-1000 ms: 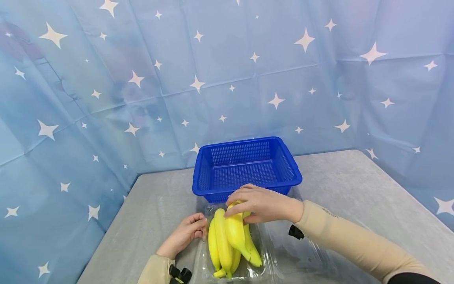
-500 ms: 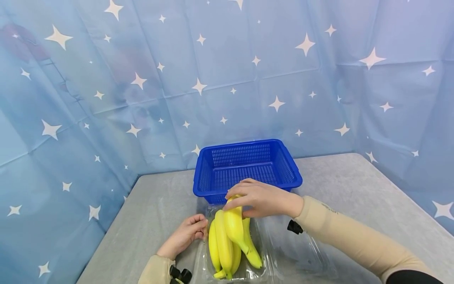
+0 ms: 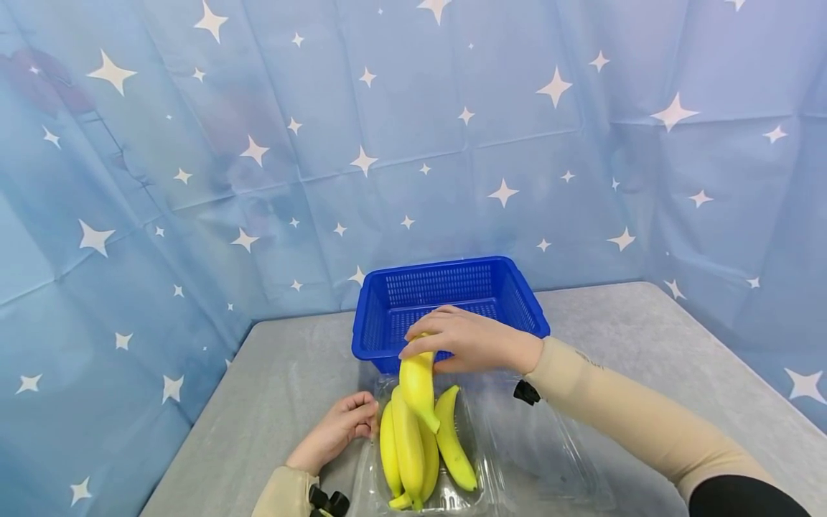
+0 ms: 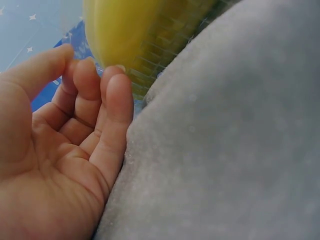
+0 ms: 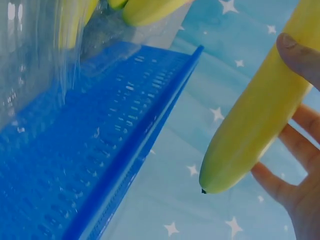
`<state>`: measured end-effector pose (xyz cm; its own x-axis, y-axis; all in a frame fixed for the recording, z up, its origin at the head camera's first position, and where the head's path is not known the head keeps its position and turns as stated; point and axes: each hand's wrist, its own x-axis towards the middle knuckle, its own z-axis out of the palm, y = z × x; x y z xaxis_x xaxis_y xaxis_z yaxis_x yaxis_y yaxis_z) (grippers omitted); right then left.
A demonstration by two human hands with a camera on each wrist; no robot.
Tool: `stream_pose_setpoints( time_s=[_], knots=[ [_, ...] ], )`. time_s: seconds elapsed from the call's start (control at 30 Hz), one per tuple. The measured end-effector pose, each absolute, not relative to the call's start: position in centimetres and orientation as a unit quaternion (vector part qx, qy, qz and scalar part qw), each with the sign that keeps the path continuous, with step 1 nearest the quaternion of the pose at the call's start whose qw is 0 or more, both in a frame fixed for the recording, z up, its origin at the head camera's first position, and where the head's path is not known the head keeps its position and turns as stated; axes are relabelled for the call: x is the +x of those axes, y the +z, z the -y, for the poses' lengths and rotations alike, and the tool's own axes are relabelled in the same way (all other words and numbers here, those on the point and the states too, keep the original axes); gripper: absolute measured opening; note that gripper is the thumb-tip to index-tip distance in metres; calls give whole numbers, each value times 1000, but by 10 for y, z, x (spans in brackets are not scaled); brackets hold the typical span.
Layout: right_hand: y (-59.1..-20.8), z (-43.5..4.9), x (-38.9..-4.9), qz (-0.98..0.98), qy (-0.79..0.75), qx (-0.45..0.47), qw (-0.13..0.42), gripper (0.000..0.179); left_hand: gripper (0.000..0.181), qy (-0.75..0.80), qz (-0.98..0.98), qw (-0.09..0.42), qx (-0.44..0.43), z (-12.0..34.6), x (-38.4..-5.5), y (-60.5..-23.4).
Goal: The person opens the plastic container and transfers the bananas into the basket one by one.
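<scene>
Right hand is gripping one banana above the clear clamshell, near the blue basket, not yet set down; left hand is pinching clamshell edge, remaining bananas are lying inside, likely early.

Beige sleeves are covering both forearms, the right one bearing a small dark marking and meeting a black covering; small black fittings are projecting at both wrists.
</scene>
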<state>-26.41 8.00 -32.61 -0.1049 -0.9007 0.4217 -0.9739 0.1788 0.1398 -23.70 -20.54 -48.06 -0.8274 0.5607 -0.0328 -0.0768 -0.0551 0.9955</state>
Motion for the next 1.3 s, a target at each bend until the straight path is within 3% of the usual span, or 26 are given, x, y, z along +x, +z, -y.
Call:
stream_pose_setpoints(
  time_s=[0.8, 1.3],
  knots=[
    [-304, -84, -303, 785, 61, 585, 194, 50, 16, 707, -643, 230, 185, 206, -238, -483],
    [-298, -77, -331, 815, 48, 554, 164, 46, 15, 709, -642, 227, 184, 206, -239, -482]
  ],
)
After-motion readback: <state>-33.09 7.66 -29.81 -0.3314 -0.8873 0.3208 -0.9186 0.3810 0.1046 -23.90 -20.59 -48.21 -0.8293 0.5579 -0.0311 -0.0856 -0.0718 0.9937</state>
